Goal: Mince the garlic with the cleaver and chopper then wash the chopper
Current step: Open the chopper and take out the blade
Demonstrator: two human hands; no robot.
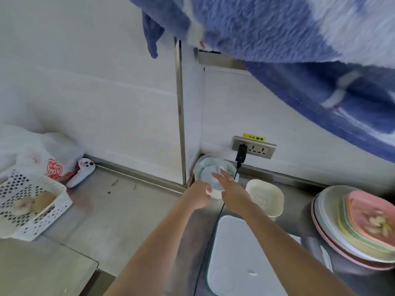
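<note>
Both arms reach out to the corner of the steel counter. The left hand is curled round the near rim of a clear, round container with a white base, which looks like the chopper, though blur makes that hard to confirm. The right hand is stretched out above it, fingers straight and spread, tips on or just over the clear top; whether they touch it cannot be told. Just right of the hands sits a cream square bowl, and nearer the body a white cutting board. Behind the container a black plug sits in a wall socket. At far right is a stack of plates, the top pink one holding peeled garlic. Far left, a white perforated basket and a plastic bag.
</note>
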